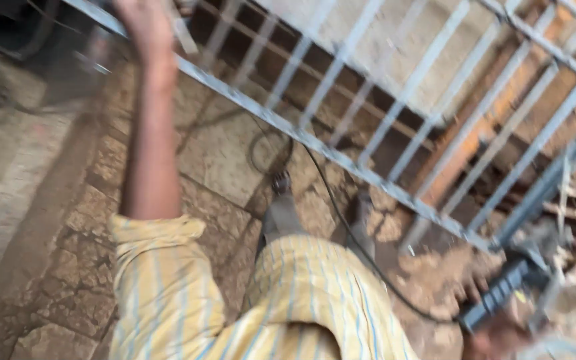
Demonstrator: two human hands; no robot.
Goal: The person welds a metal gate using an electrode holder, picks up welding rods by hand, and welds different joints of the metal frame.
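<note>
Head view, blurry: right hand [495, 337] grip wrapped around power tool [501, 297] body, low right by metal grille [381, 133]. Left hand [143, 27] up at the grille's top rail, grip unclear. Tool looks heavy, rigid; hold by the ribbed body, mind the cable [348, 227].

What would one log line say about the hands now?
left hand: raised, on metal grille | right hand: gripping power tool | cable: trailing over stone floor
</note>
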